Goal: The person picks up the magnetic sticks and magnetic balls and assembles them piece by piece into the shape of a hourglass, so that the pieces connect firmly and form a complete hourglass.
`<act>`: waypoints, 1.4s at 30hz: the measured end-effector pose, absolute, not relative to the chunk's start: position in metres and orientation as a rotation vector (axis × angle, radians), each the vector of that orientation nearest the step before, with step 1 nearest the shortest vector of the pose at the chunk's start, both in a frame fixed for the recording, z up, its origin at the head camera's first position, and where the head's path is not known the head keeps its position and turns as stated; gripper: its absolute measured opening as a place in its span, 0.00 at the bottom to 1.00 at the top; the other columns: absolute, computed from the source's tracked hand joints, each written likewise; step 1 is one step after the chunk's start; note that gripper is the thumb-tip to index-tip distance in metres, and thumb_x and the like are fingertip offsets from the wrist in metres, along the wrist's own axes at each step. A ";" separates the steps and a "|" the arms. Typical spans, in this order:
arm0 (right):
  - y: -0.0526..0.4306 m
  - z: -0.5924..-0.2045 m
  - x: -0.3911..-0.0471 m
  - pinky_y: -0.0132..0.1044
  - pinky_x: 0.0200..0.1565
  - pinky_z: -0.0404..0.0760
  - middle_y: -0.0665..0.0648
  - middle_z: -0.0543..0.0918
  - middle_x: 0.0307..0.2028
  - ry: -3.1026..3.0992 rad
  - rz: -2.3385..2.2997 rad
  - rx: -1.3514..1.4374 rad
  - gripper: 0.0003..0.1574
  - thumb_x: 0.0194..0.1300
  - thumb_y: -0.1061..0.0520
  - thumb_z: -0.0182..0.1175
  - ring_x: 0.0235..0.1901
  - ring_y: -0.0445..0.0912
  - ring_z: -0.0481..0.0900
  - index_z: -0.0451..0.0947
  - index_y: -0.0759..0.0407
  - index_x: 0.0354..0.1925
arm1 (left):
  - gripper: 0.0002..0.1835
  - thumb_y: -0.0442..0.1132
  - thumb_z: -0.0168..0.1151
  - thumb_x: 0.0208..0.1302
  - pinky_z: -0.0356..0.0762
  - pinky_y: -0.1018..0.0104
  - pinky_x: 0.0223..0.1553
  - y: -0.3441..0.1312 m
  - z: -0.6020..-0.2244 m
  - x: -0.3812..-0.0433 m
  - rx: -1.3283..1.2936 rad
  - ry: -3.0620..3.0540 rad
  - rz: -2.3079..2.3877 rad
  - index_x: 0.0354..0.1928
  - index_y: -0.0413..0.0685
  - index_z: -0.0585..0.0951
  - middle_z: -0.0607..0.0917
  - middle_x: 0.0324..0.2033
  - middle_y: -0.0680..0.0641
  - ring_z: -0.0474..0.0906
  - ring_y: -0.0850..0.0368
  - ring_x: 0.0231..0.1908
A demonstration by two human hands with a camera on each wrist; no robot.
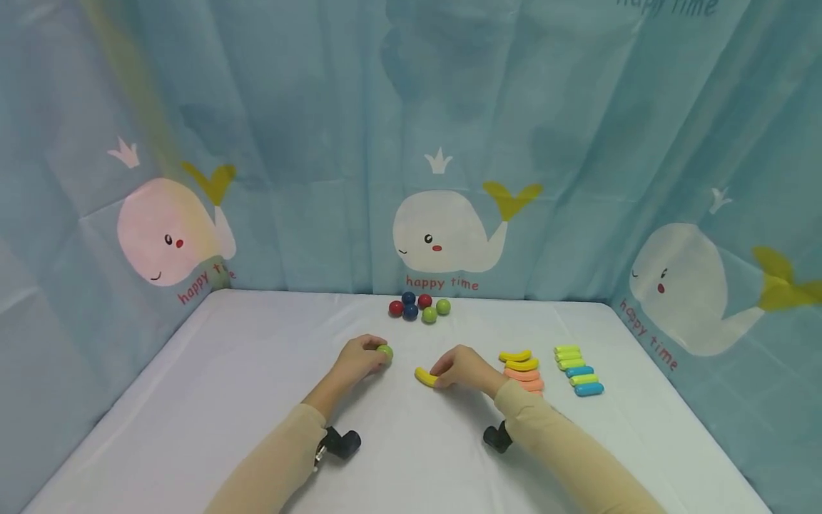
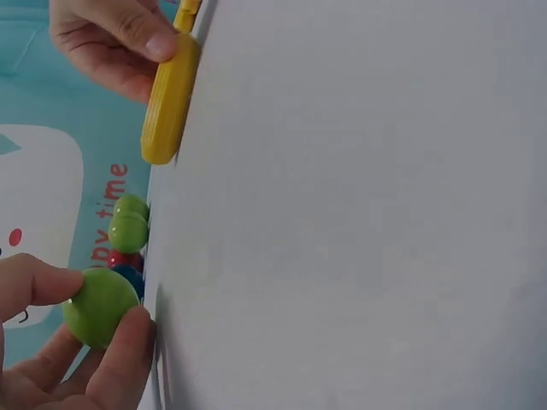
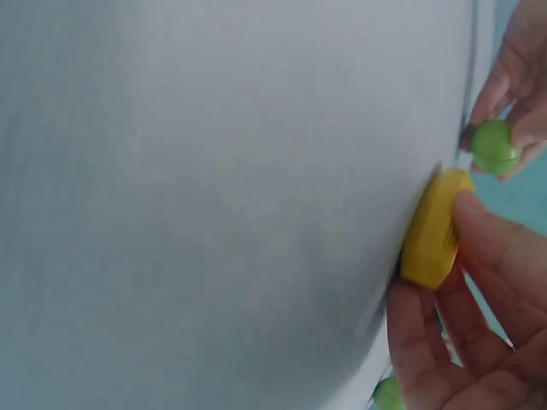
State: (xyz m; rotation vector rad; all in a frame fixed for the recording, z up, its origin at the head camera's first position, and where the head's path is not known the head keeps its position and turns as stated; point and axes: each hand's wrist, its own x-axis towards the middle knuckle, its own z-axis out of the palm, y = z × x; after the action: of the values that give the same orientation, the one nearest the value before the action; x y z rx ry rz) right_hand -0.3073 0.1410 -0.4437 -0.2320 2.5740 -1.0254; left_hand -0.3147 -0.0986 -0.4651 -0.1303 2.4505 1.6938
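Note:
Between thumb and fingers, my left hand (image 1: 359,356) holds a green ball (image 2: 100,307) just over the white table, left of the middle. My right hand (image 1: 467,368) pinches a yellow toy banana (image 1: 425,377) at its right end; the banana points toward the left hand. In the right wrist view the thumb presses the banana (image 3: 434,229) from above, with fingers curled beneath. Right of that hand lie more yellow bananas (image 1: 522,365) in a column with salmon-pink curved pieces (image 1: 525,380), partly covered by the right sleeve.
Toward the table's back edge sits a cluster of red balls (image 1: 395,308), dark blue balls (image 1: 410,312) and green balls (image 1: 443,307). At the right, lime-green sticks (image 1: 568,355) and blue sticks (image 1: 589,389) form a column. A whale-print curtain (image 1: 308,214) hangs behind the white table (image 1: 193,400).

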 end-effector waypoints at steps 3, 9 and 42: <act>0.136 -0.444 -0.304 0.39 0.46 0.84 0.51 0.88 0.38 2.569 -1.037 -0.230 0.09 0.55 0.61 0.73 0.36 0.42 0.79 0.89 0.55 0.38 | 0.18 0.34 0.67 0.58 0.84 0.63 0.49 -0.103 -0.466 -0.311 -0.153 2.450 1.712 0.52 0.42 0.81 0.82 0.53 0.39 0.82 0.51 0.48; 0.134 -0.445 -0.297 0.40 0.46 0.84 0.51 0.89 0.38 2.583 -1.022 -0.233 0.10 0.55 0.60 0.73 0.36 0.41 0.80 0.89 0.55 0.38 | 0.17 0.36 0.72 0.55 0.85 0.64 0.46 -0.105 -0.466 -0.311 -0.161 2.440 1.696 0.45 0.41 0.81 0.83 0.45 0.42 0.81 0.54 0.42; 0.120 -0.443 -0.300 0.37 0.46 0.84 0.52 0.90 0.39 2.524 -1.117 -0.330 0.11 0.55 0.61 0.73 0.37 0.40 0.81 0.89 0.55 0.39 | 0.16 0.41 0.69 0.61 0.84 0.62 0.51 -0.096 -0.464 -0.308 -0.144 2.425 1.657 0.49 0.41 0.86 0.86 0.51 0.41 0.86 0.57 0.43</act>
State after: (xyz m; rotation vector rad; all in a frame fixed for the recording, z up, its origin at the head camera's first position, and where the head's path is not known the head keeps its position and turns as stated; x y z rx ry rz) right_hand -0.2996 0.1196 -0.4432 -0.3302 2.5243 -1.1172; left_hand -0.3080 -0.0960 -0.4644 -0.1442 2.4246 1.6571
